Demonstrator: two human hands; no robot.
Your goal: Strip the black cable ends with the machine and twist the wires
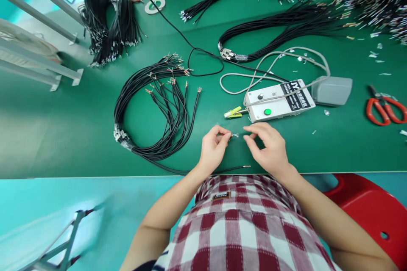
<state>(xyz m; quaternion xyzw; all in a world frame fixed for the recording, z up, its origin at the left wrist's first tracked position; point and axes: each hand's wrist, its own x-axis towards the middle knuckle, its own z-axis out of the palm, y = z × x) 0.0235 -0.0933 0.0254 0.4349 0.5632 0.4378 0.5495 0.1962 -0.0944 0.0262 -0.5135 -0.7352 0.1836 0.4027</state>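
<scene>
My left hand is closed in a pinch on the end of a black cable, and its thin bare wires stick out past the fingertips towards the right. Just right of those wires, my right hand is open, thumb and forefinger apart with nothing between them. A bundle of black cables curves on the green table to the left, its split ends showing fine wires. Beyond my hands lies a white control box marked JY, with a green button and a yellow-tipped part on its left end.
A grey block with a looped grey cord adjoins the box. Red-handled pliers lie at the right. More black cable bundles fill the back, and another sits back left near a tape roll. A red chair stands right.
</scene>
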